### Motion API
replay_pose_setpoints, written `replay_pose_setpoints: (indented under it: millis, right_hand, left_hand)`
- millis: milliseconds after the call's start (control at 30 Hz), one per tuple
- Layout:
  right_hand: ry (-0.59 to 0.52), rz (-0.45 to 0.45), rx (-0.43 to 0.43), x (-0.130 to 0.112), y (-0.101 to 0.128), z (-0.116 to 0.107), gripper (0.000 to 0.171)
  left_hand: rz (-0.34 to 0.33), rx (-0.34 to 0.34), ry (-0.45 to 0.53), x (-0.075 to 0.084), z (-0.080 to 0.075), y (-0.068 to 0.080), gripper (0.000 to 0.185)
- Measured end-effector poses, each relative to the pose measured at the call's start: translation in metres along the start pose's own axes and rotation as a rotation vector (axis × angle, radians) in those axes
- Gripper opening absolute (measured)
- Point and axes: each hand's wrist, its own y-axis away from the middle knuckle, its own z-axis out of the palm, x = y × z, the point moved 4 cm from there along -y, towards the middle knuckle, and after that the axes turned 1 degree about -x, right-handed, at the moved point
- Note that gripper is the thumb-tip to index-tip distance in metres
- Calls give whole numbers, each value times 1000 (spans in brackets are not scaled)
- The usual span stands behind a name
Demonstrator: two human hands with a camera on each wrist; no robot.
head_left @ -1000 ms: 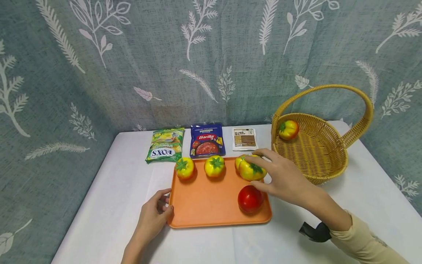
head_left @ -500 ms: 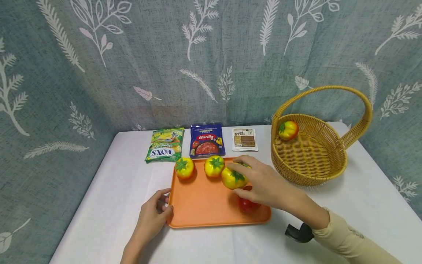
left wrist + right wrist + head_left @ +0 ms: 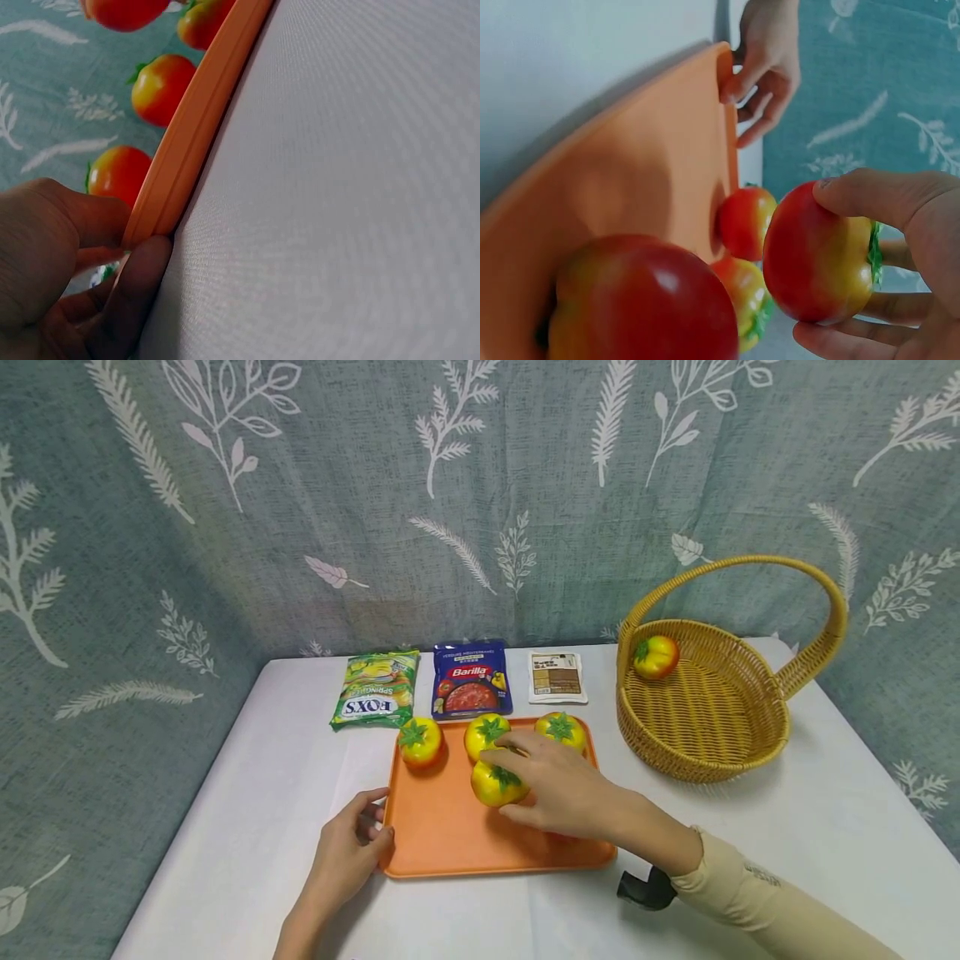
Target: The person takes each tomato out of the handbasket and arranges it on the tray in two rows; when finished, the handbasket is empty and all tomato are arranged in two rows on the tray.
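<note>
My right hand (image 3: 562,789) holds a yellow-and-red tomato (image 3: 495,785) with green leaves on top, between thumb and fingers, above the orange tray (image 3: 442,847). In the right wrist view, the held tomato (image 3: 817,255) appears raised over the tray. My left hand (image 3: 348,843) grips the tray's left rim (image 3: 176,161), thumb and fingers on either side of it. Along the tray's far side sit a left tomato (image 3: 420,743), a middle tomato (image 3: 483,731) and a right tomato (image 3: 561,728). A redder tomato (image 3: 645,300) near the right side is mostly hidden behind my right hand in the head view.
To the right stands a wicker basket (image 3: 701,768) with a tall handle (image 3: 750,560) and one tomato (image 3: 657,657) inside. Behind the tray lie a green Fox's packet (image 3: 377,689), a blue Barilla pouch (image 3: 471,679) and a small white-and-brown packet (image 3: 557,677). A patterned curtain (image 3: 337,527) hangs behind.
My right hand has carried its tomato leftward and slightly nearer, from the tray's right back toward its middle. The right back tomato has come into view. My left hand stays at the rim.
</note>
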Motion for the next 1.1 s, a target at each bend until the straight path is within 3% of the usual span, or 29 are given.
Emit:
replay_pose_setpoints:
  millis: [733, 900, 1100]
  right_hand:
    - [-6, 55, -212, -6, -13, 46, 57]
    - [15, 64, -228, -5, -15, 53, 58]
    - [14, 85, -238, -5, -17, 54, 59]
  left_hand:
    - [20, 9, 0, 0, -1, 0, 52]
    - [9, 3, 9, 0, 0, 0, 52]
    - [40, 18, -2, 0, -1, 0, 52]
